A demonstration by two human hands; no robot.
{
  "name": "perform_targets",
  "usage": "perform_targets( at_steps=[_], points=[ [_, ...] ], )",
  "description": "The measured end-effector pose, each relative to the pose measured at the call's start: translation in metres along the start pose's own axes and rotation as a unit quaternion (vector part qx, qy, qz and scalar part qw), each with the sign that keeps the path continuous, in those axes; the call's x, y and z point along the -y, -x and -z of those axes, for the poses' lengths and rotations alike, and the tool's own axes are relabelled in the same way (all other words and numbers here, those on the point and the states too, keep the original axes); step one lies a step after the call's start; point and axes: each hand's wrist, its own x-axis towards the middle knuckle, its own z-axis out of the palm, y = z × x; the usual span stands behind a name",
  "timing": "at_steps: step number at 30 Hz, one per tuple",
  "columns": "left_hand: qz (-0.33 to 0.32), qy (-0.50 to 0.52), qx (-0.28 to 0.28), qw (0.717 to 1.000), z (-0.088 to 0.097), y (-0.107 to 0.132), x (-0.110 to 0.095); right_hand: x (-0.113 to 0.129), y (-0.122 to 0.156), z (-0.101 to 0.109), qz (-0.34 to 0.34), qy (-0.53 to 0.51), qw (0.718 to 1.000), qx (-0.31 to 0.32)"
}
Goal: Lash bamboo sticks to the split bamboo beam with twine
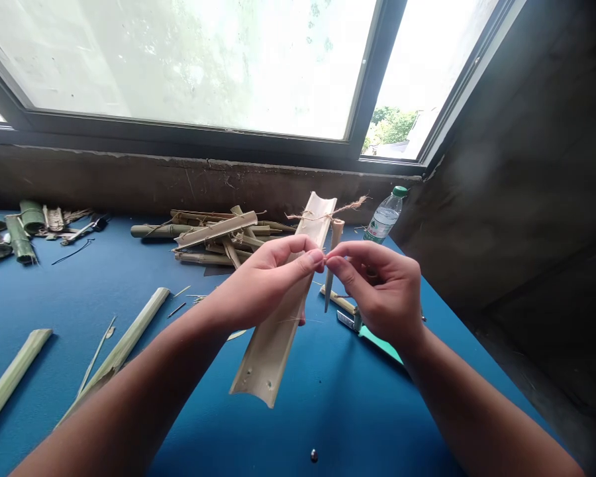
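My left hand [268, 281] grips a split bamboo half-tube [273, 344] that slants up past the fingers, its far end tied with rough jute twine [322, 215]. A pointed bamboo peg [334, 255] stands beside that end, bound in the same twine. My right hand [380, 291] pinches a thin strand of twine, with its fingertips close to my left thumb. The twine's loose end sticks out to the right of the bamboo. My fingers hide part of the peg and the half-tube.
Blue table [328, 411] with a heap of bamboo strips [213, 235] at the back, green bamboo pieces [14, 232] at far left, long strips [124, 344] nearer, a plastic water bottle [385, 215] by the sill, and a green-handled cutter [362, 334] under my right hand.
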Motion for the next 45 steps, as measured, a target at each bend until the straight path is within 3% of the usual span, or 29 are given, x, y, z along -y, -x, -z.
perform_targets(
  at_steps=[8, 13, 20, 32, 45],
  points=[
    [-0.012, -0.024, 0.016, 1.000, 0.0051, 0.0014, -0.0004, -0.0045, -0.0022, 0.0045, 0.014, -0.040, 0.999, 0.015],
    [-0.021, -0.014, 0.015, 1.000, 0.0059, 0.0026, -0.0031, -0.0079, -0.0024, 0.0039, -0.022, -0.086, 0.996, -0.010],
    [-0.041, -0.026, 0.004, 0.999, 0.0059, 0.0017, -0.0024, -0.0072, -0.0009, -0.0019, -0.026, -0.083, 0.996, 0.001],
    [0.006, -0.015, -0.003, 1.000, 0.0022, 0.0003, 0.0008, -0.0078, 0.0005, 0.0015, -0.018, -0.042, 0.999, -0.004],
    [-0.042, -0.029, 0.013, 0.999, 0.0056, -0.0003, -0.0019, -0.0072, 0.0000, -0.0020, -0.026, -0.070, 0.997, 0.007]
  ],
)
